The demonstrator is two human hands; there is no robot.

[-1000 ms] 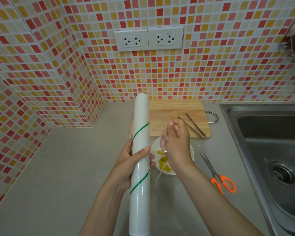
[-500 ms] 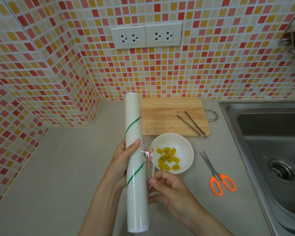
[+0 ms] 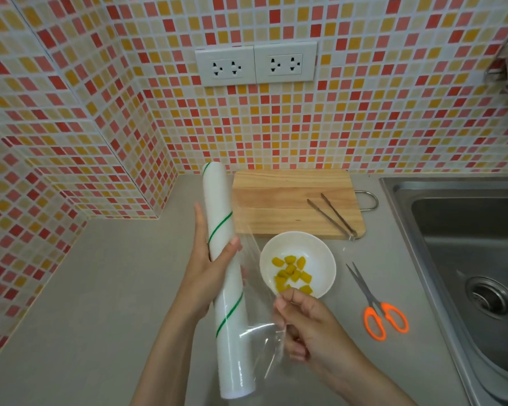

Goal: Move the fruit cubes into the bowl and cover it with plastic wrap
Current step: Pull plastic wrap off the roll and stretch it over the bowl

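A white bowl [image 3: 320, 247] stands on the counter in front of the cutting board, with several yellow fruit cubes [image 3: 291, 273] inside. My left hand [image 3: 208, 273] grips a long white roll of plastic wrap [image 3: 223, 259] with green stripes, held lengthwise left of the bowl. My right hand [image 3: 305, 326] pinches the free edge of the clear film [image 3: 261, 341], which stretches from the roll toward the near rim of the bowl. The film is crumpled near my fingers.
A wooden cutting board [image 3: 285, 200] lies behind the bowl with metal tongs [image 3: 332, 215] on it. Orange-handled scissors [image 3: 376, 303] lie right of the bowl. A steel sink [image 3: 467, 259] fills the right side. Tiled walls close the back and left.
My right hand went from above the bowl down to the near side and pulled a wider stretch of film off the roll. The bowl and its cubes came into full view.
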